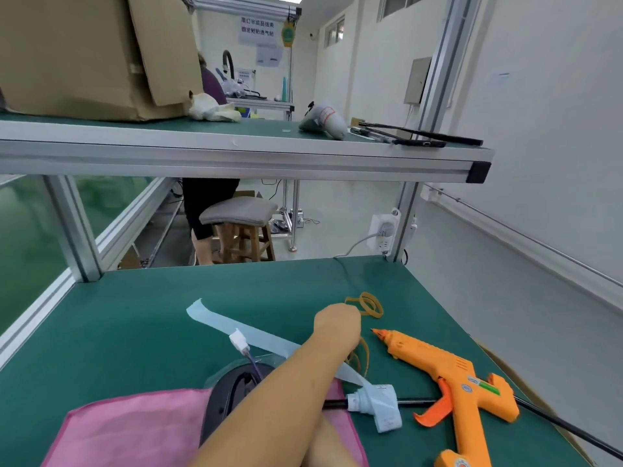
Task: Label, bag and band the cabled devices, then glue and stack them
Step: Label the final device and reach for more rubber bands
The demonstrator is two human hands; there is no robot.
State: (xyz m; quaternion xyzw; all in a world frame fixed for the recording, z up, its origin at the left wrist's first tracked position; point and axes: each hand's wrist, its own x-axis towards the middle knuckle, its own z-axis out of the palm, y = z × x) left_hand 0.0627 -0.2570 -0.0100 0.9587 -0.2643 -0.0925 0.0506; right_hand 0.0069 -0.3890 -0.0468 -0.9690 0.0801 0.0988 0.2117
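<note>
Left hand [337, 326]: fingers curled at the loose yellow rubber bands [369, 305]; whether they hold one cannot be told. Black cabled device [229, 396], seemingly bagged, lies on the near side of the fingers. Banding pending; orange plastic glue gun [451, 375] lies idle at their right.

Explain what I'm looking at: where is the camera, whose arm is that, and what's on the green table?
There is no robot. One camera sits on a person's head, looking forward and down at a green workbench. The left hand reaches across to some rubber bands, fingers curled; whether it has pinched one is hidden. The right hand is out of sight beneath that arm. On it lie an orange glue gun, a pink bag, a black device with a cable, a pale paper strip and a white plug.
</note>
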